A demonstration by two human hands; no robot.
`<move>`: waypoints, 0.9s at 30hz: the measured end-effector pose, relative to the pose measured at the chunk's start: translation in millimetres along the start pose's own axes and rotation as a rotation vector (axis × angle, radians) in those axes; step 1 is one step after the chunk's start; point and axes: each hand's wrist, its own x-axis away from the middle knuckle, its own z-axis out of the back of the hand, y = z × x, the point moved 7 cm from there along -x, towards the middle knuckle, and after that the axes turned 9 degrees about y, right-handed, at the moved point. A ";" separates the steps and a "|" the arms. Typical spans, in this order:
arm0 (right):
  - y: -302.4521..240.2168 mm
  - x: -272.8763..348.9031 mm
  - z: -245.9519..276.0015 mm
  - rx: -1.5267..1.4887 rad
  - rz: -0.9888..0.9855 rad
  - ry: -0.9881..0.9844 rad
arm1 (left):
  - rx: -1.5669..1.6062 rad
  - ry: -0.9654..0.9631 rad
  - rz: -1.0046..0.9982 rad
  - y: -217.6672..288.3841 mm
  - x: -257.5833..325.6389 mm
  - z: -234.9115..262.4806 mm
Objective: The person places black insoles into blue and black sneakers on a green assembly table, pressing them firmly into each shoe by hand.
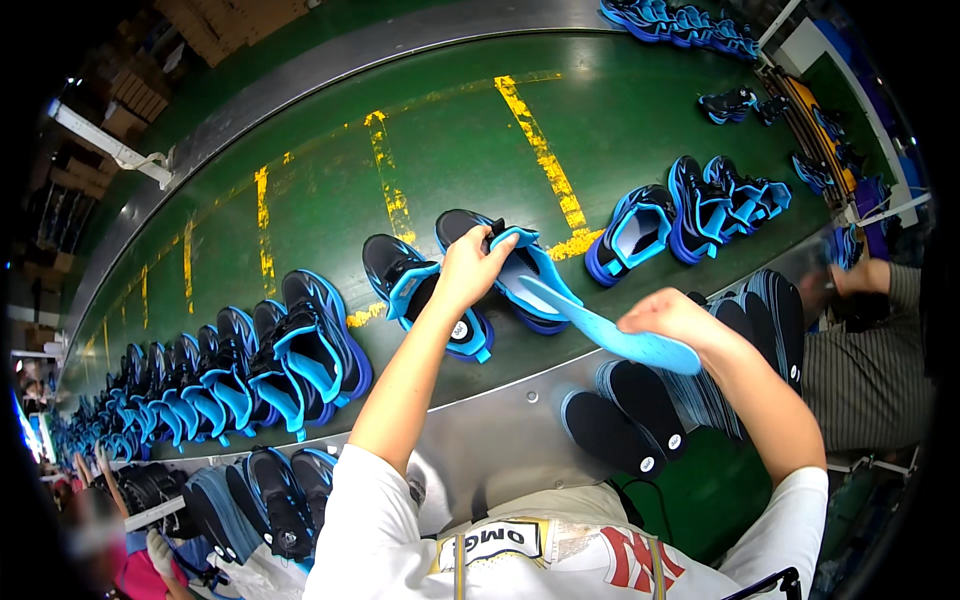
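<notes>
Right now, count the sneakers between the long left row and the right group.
2: left sneaker, partly behind the left forearm; right sneaker, gripped by the left hand. None looks fully hidden.

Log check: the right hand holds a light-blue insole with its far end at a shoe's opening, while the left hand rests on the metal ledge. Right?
Not quite: the left hand is not on the metal ledge; the head view shows it holding the shoe. The right hand does hold the light-blue insole, far end at the shoe's opening.
</notes>
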 end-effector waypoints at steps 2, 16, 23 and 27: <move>-23.8 -22.6 -12.3 0.113 0.153 0.031 | 0.120 -0.077 0.058 -4.0 -2.3 -1.3; -32.7 -81.5 -112.0 0.908 0.983 0.342 | 0.144 -0.366 0.113 -14.1 -7.6 -8.1; -46.5 -84.3 -112.2 0.885 0.974 0.434 | 0.180 -0.310 0.023 -10.2 -13.2 -13.0; -56.6 -60.7 -91.6 1.115 0.690 0.421 | 0.173 -0.188 0.033 -15.9 -9.3 -15.6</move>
